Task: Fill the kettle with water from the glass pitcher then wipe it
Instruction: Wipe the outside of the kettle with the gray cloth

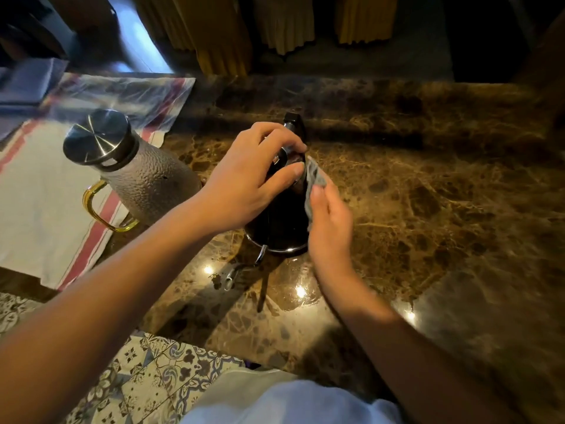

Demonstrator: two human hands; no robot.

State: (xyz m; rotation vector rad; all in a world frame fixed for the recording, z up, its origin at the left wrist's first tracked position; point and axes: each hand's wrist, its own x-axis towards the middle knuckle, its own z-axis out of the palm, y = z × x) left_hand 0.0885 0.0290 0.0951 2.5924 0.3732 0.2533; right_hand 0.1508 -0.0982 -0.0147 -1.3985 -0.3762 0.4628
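A dark, shiny kettle (282, 223) stands on the brown marble counter (428, 185). My left hand (253, 175) rests on top of it, fingers curled over the lid and hiding most of it. My right hand (328, 221) presses a small grey cloth (315, 179) against the kettle's right side. The kettle's black handle top (293, 120) sticks out behind my left hand. To the left stands the textured glass pitcher (149, 179) with a steel lid (96, 136) and a gold handle (97, 206).
The pitcher stands at the edge of a white towel with red stripes (46, 209). A thin dark cord (262, 289) runs from the kettle base toward the counter's near edge. Yellow curtains (220, 35) hang behind the counter. Patterned floor tiles (146, 377) show below.
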